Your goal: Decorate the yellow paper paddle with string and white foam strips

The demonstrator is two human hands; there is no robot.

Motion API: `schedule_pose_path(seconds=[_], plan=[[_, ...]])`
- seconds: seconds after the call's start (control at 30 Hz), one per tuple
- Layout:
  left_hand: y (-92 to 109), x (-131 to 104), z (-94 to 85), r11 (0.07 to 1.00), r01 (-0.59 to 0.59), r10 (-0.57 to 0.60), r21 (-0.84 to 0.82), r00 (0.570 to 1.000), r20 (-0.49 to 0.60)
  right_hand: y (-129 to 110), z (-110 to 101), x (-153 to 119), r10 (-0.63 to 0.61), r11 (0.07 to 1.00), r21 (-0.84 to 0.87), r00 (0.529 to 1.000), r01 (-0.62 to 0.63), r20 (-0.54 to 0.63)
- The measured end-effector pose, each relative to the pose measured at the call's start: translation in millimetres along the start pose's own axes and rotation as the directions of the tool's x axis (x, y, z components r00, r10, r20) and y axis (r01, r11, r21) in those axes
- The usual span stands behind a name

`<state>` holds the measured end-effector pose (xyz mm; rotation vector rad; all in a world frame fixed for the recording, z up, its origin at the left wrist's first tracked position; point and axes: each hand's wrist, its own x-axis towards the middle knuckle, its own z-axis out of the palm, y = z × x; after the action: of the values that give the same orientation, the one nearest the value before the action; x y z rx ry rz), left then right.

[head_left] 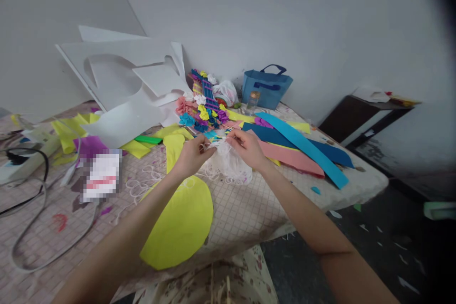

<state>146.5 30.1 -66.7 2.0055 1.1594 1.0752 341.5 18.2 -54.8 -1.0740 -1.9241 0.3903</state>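
A pale wall (249,14) fills the space behind the work, and under the hands spreads a table (245,209) covered in a small-checked cloth, its far corner dropping to a dark floor (356,256) off to the right of the grip. Beyond and to the left of the grip lean big white foam boards (117,71) with curved pieces cut out. Just below the grip, toward the person, lies a large yellow-green disc (181,228); to its right run long blue strips (302,145) over a pink strip (292,156). Past the grip stands a blue bag (265,86), with a small jar (252,101) beside it, and nearer in a heap of paper flowers (201,109) in many colours. Far left of the grip, a grey cable (42,228) loops across the cloth, and a patch there is blurred out. A dark side table (366,114) sits by the wall, well to the right. The left hand (194,153) and right hand (246,148) meet close together, each with fingertips pressed on a thin stick (223,139) that runs between them, right above a crumpled white plastic bag (230,164) resting on the cloth. What sits on the stick is too small to make out, and something the left fingers also grasp cannot be told. The frame's right edge is dark.
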Motion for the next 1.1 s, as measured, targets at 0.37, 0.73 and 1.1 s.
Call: schedule_pose_path(seconds=[0.37, 0.73, 1.1], plan=[[3, -7, -5.9, 0.865, 0.307, -0.267, -0.396, 0.951, 0.154, -14, 1, -3, -0.13, 0.987, -0.112, 0.986, 0.118, -0.109], [4, -6, -5.7, 0.863, 0.29, -0.224, -0.415, 0.954, 0.201, -9, 12, -12, 0.008, 0.988, -0.154, 0.991, 0.012, 0.132], [0, -7, -2.8, 0.985, 0.078, -0.032, 0.155, 0.96, -0.277, -26, -3, -12, -0.064, 0.975, -0.194, 0.975, 0.107, 0.213]])
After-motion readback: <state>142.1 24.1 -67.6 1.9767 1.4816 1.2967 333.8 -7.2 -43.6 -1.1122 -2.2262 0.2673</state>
